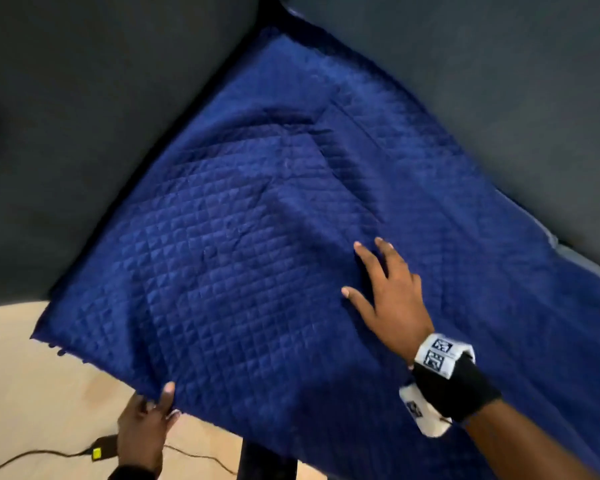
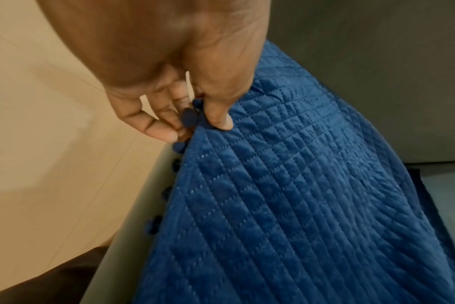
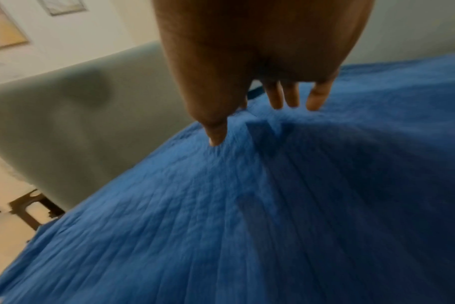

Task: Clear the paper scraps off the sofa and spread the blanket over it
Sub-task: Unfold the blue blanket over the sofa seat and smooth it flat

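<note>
A: Seeing the blue quilted blanket (image 1: 257, 244) laid across the seat of the grey sofa (image 1: 84, 133), reaching into the corner where backrest and armrest meet. Front edge hangs past the seat over the light floor (image 1: 21, 375).

B: Hands?

A: Left hand (image 1: 146, 431) is at the front hem, thumb on top, fingers underneath, pinching the blanket edge. My left wrist view confirms it: thumb (image 2: 221, 121) pressed on the quilted face, fingertips curled under against the pom-pom trim (image 2: 189, 119). More pom-poms run down that hem.

B: Right?

A: Right hand (image 1: 385, 299) is flat on the blanket, fingers spread and straight, palm down, right of centre on the seat. Right wrist view is blurred, but I can see the fingertips (image 3: 317, 98) touching fabric and not gripping it.

B: Blanket flat?

A: Mostly. A few creases run out from the middle toward the back corner. A strip of lighter fabric shows along the right edge, by the backrest; can't tell whether it's the blanket's underside.

B: Anything else in frame?

A: Black cable (image 1: 32, 457) on the floor by my left wrist, with a small dark block carrying a yellow label (image 1: 96, 453). A dark sofa leg (image 1: 267, 462) sits under the front edge. Framed pictures (image 3: 5, 26) on the wall in the right wrist view.
</note>
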